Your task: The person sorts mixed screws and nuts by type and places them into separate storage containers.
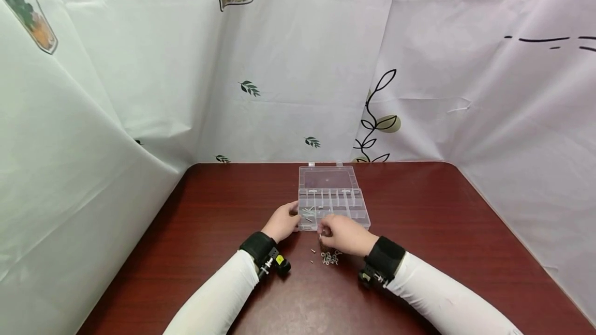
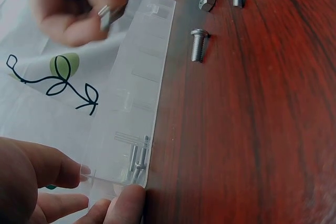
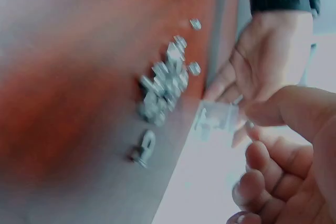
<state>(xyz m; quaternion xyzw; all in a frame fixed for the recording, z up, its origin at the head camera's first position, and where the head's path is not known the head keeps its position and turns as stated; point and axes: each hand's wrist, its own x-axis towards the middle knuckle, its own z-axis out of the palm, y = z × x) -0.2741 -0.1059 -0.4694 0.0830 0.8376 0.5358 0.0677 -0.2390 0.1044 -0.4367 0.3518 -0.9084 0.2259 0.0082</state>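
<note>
A clear plastic compartment box (image 1: pixel 355 214) stands on the table with its lid (image 1: pixel 327 177) swung back. At its left front corner my left hand (image 1: pixel 281 223) grips the wall, with fingertips on the plastic in the left wrist view. My right hand (image 1: pixel 348 235) is over the box's front edge and pinches a small silvery screw (image 2: pixel 105 18) between thumb and finger; its shape is blurred. Several screws (image 2: pixel 137 160) lie inside the compartments near my left hand. In front of the box, a pile of nuts and screws (image 3: pixel 167 82) sits under my right hand.
Loose screws (image 2: pixel 198 45) lie apart from the pile, between my hands. The dark red table (image 1: pixel 223 190) extends around the box. A white printed curtain (image 1: pixel 288 56) hangs behind the table and along both sides.
</note>
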